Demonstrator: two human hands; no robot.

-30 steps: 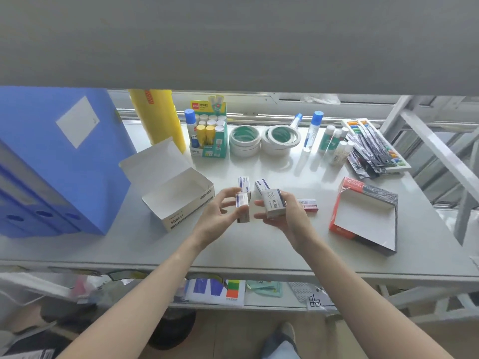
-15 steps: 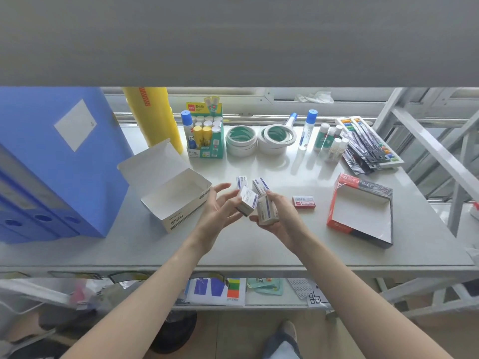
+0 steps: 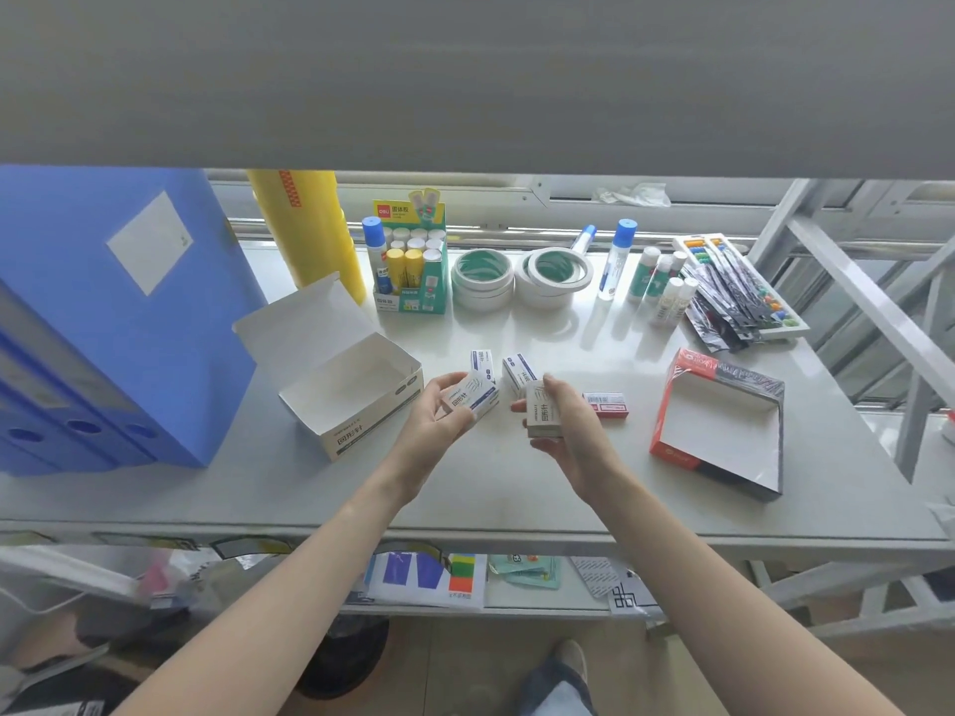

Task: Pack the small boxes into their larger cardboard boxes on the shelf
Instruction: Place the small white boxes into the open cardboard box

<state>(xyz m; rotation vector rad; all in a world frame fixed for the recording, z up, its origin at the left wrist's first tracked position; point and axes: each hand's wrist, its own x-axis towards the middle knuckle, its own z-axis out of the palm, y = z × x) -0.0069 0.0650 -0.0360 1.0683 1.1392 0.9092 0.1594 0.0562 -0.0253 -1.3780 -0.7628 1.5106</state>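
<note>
Your left hand (image 3: 439,421) now grips one small white-and-blue box (image 3: 473,397), split from the stack your right hand (image 3: 563,431) clamps as a small white box (image 3: 542,413). It looks ready for the open white cardboard carton (image 3: 356,400) just left. Beyond, two more small boxes (image 3: 504,366) lie on the grey metal shelf (image 3: 491,488), before tape rolls (image 3: 522,276).

Daylight is coming in from the back right, glaring off the pale shelf (image 3: 594,457) around the tape rolls (image 3: 555,276). Soft shadows are falling toward the camera. The wide lens is bending the edges, and the lower left corner is smearing into blur.
</note>
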